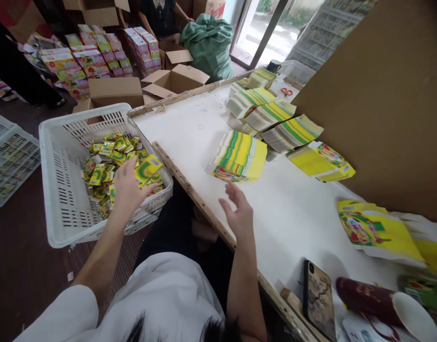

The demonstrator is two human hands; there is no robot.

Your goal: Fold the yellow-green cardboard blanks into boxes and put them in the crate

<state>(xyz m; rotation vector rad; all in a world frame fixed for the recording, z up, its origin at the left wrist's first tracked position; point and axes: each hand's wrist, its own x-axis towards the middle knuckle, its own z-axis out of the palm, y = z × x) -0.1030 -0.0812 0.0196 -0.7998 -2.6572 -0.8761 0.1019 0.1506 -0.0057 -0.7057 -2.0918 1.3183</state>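
Note:
My left hand (128,185) reaches over the white plastic basket (58,166), its thumb and fingers apart. A small yellow and green box (149,167) shows just beyond the thumb and fingertips; whether they touch is unclear. Below, several small yellow boxes (111,154) lie in a loose heap. Over the white table, my right hand (238,206) is open with nothing in it. Its fingertips are close to a fanned stack of flat yellow and green cartons (238,156).
More carton stacks (271,114) lie along a cardboard panel (378,95). At the right are yellow cartons (378,232), a phone (318,299) and a dark red cup (368,299). Open boxes (175,80), a green sack (209,45) and another person (161,21) are beyond the table.

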